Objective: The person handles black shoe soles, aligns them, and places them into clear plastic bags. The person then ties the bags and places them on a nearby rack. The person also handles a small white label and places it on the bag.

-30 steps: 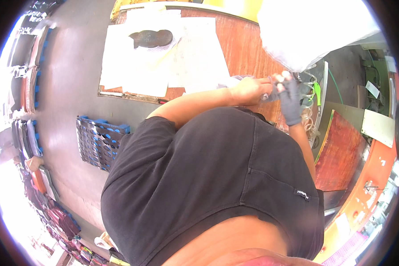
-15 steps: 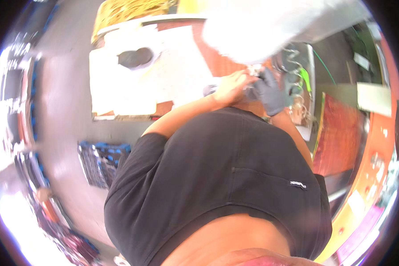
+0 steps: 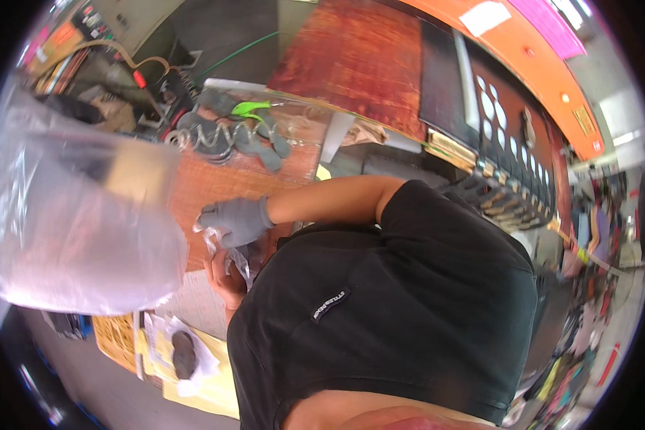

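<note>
My right hand [image 3: 235, 221], in a grey glove, pinches crumpled clear plastic [image 3: 211, 240] between its fingertips, close to my body. My bare left hand [image 3: 224, 282] is just below it, fingers curled round the lower part of the same plastic. Something dark [image 3: 251, 259] lies beside the plastic, partly hidden by my shirt, and I cannot make out its kind. A big clear plastic bag [image 3: 86, 236] fills the left side and stands next to both hands, with pale contents blurred through the film. Under my hands is a reddish-brown tabletop [image 3: 208, 190].
Several grey sole-shaped pieces [image 3: 269, 152], a clear coiled hose [image 3: 226, 134] and a bright green-handled tool [image 3: 254, 109] lie at the table's far edge. A dark sole-shaped piece [image 3: 184, 355] rests on papers at lower left. A reddish board [image 3: 351, 61] and an orange panel [image 3: 509, 54] stand beyond.
The whole view has swung to the right, so the big bag now appears at left and the board and orange panel at top. Both hands stay close together at the plastic.
</note>
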`<state>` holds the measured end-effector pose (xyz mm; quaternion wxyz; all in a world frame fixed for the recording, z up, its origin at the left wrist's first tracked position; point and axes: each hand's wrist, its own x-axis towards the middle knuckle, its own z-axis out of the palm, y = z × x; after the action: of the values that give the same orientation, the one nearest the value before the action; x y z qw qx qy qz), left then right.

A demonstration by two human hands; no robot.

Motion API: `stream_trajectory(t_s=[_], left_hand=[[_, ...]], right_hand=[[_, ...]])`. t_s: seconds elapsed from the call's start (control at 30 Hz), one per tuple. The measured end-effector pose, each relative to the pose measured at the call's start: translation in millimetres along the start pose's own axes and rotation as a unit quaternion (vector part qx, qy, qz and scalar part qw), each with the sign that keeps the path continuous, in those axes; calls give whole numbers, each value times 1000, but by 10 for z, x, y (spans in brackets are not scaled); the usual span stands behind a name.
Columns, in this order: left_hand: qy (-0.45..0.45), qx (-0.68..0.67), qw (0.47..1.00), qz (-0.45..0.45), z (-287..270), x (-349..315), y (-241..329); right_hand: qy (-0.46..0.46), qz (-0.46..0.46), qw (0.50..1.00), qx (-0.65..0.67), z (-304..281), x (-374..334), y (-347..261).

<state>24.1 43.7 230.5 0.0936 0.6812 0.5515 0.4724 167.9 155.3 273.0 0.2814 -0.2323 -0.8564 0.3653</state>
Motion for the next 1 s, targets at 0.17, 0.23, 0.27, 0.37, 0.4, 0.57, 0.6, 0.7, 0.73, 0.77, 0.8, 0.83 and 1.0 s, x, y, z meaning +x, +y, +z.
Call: stream_trajectory(t_s=[0.17,0.23,0.27,0.37,0.4,0.57,0.6,0.7,0.73,0.77,0.8,0.83,1.0], left_hand=[[-39,-7,999,3,50,-14,-94],[-59,-30,997,-30,52,-57,-151],[-62,-23,998,-11,44,-87,-178],[-55,-32,997,42,94,-150,-234],[-42,-54,996,50,109,-176,-237],[-20,-75,997,13,80,-170,-228],[-4,-89,995,-49,55,-166,-226],[9,13,999,-40,-73,-165,-275],[6,72,997,-21,-121,-179,-309],[-5,79,996,-35,-169,-209,-349],[-20,89,994,-64,-227,-249,-399],[-34,101,990,-94,-309,-303,-458],[-50,97,977,-183,-433,-476,-927]], right_hand=[[-86,84,991,51,47,3,-66],[-78,82,993,27,93,6,-69],[-78,77,994,19,120,6,-77],[-41,103,992,-66,156,6,-102],[-29,91,993,-71,167,10,-117],[-13,66,986,-155,193,70,-59],[-13,65,984,-165,209,73,-4],[5,64,980,-186,250,11,268],[0,80,977,-197,247,-19,386],[16,78,975,-206,235,-68,508],[-11,119,968,-219,191,-143,636],[-12,135,964,-230,128,-225,761],[276,96,852,-433,-322,-580,1236]])
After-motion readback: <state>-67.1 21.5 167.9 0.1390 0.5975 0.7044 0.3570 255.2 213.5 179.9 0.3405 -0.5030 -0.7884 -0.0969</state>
